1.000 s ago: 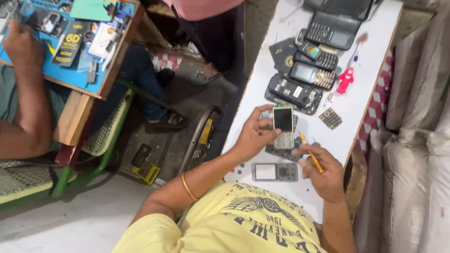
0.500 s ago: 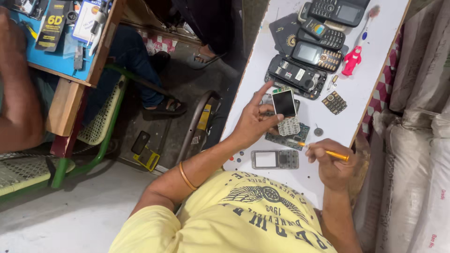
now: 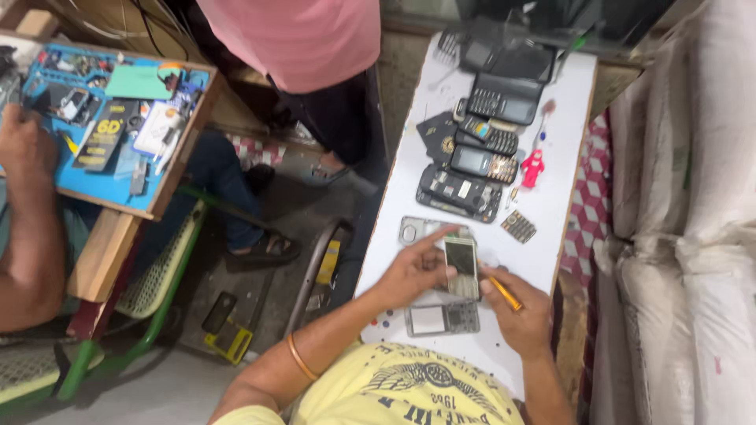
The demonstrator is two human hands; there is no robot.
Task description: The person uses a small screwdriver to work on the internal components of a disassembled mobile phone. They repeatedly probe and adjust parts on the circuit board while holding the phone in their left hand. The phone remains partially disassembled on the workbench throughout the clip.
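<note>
Phone edges hidden by fingers.

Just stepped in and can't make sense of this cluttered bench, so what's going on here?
A person in a yellow shirt sits at a narrow white table with phones in pieces. Their left hand holds a small keypad phone just above the table, while the right hand holds an orange-handled tool beside it. A grey phone front lies below the hands, and more keypad phones and an opened phone body lie further up. At a blue workbench to the left, another person works.
</note>
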